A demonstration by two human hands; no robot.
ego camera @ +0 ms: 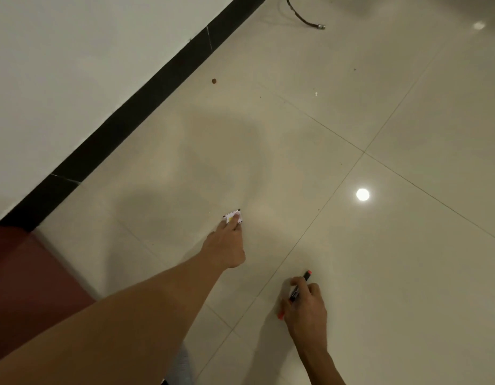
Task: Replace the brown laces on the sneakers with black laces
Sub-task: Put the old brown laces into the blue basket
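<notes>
Left hand (227, 247), fingers straight, pressed a paper scrap (233, 215) to the floor (393, 259), likely steadying it; right hand's (306, 307) grip wrapped a marker (306, 276).

The floor (379, 112) is glossy cream tile with thin grout lines, edged far left by a black skirting strip (146, 98). Near the middle lies a small white paper scrap (231, 214), a fingertip of the left hand (225, 247) on it. A dark hose (304, 19) with a metal end lies far back; a brown crumb (214, 80) sits near the skirting.
</notes>
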